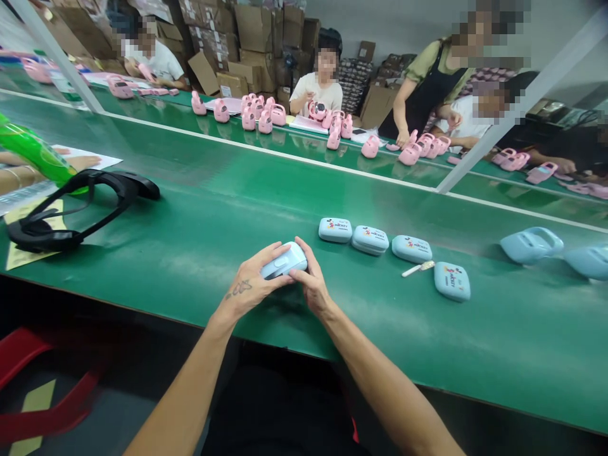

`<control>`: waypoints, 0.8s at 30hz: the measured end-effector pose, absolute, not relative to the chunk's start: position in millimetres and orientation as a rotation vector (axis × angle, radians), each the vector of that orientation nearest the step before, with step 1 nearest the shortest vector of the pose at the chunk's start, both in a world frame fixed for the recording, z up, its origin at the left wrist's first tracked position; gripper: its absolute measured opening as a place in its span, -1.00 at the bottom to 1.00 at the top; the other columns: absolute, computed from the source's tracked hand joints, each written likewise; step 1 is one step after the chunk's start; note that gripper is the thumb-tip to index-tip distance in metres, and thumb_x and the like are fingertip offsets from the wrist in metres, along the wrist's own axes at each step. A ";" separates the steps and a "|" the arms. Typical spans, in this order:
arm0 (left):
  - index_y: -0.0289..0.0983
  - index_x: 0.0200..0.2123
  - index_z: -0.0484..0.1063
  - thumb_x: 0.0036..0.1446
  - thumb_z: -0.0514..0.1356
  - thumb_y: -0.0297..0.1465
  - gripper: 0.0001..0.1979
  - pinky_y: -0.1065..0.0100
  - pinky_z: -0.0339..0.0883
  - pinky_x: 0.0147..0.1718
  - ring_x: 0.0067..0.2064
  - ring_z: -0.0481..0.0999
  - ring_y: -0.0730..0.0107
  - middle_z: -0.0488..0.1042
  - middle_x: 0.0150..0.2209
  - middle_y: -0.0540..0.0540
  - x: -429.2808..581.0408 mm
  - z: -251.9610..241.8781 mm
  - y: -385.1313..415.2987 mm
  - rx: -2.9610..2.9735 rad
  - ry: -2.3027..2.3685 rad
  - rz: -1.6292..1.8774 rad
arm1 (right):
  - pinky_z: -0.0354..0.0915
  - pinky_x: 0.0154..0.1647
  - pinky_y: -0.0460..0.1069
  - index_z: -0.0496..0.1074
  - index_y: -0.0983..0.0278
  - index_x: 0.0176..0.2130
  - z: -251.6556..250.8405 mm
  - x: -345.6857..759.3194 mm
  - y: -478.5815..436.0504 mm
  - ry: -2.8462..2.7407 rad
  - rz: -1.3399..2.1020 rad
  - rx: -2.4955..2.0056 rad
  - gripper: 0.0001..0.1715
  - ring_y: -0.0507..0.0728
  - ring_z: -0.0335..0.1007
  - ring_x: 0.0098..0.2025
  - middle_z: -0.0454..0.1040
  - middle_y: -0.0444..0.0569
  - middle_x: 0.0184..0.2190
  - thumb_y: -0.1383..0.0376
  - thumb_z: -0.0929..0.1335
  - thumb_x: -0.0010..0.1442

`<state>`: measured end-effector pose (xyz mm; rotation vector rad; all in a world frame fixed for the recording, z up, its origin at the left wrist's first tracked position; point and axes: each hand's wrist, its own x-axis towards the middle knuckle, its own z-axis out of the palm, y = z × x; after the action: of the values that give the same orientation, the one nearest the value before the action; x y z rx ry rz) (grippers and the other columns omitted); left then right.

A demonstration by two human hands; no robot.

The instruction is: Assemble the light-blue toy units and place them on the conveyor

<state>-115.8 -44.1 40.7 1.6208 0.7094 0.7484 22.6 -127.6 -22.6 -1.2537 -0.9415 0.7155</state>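
Near the middle of the frame, just above the front edge of the green desk, a pale blue case sits between the left hand and the right hand; each grip is closed about one end, with fingers behind and thumbs on the near side. The handling looks to be midway: a dark gap shows low on the case, though whether it is a seam or a recess I cannot tell. Right of centre, four printed blue cases lie in a slanting row, apart from the hands; whether they are finished or waiting is not clear. A small white stick lies just beside the last two, perhaps the likeliest thing to snag a reach there. Farther right stand blue handled pieces. At the left, a black strapped frame and a green bottle crowd the desk, well away from the hands; pink handled pieces line the far side, before seated co-workers.
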 end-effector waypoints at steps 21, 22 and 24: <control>-0.05 0.00 0.63 -0.12 0.47 -0.19 -0.47 0.09 0.42 0.18 0.15 0.53 -0.04 0.53 0.18 -0.07 -113.4 31.4 -51.4 1.868 0.804 0.859 | 0.28 0.26 0.19 0.36 0.25 0.22 -5.4 6.8 -124.6 -0.629 0.821 -1.036 -0.20 0.33 0.34 0.22 0.44 0.02 0.21 0.14 0.31 -0.01; -0.05 0.02 0.62 -0.10 0.46 -0.18 -0.47 0.10 0.43 0.17 0.15 0.53 -0.03 0.52 0.18 -0.06 -113.9 30.8 -51.1 1.907 0.805 0.856 | 0.25 0.27 0.20 0.38 0.25 0.20 -4.4 6.2 -124.8 -0.612 0.810 -1.010 -0.23 0.33 0.33 0.22 0.45 0.01 0.20 0.15 0.30 0.00; -0.04 0.06 0.59 -0.06 0.44 -0.17 -0.46 0.11 0.44 0.16 0.16 0.53 0.01 0.51 0.20 -0.04 -114.6 30.6 -50.8 1.989 0.809 0.835 | 0.23 0.28 0.19 0.42 0.23 0.17 -3.4 4.1 -124.2 -0.570 0.793 -0.975 -0.29 0.31 0.34 0.20 0.48 -0.02 0.16 0.17 0.30 0.02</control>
<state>-114.6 -50.8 30.6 1.9889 0.8086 0.8347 4.1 -124.2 -3.4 -0.9752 -0.5704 0.7927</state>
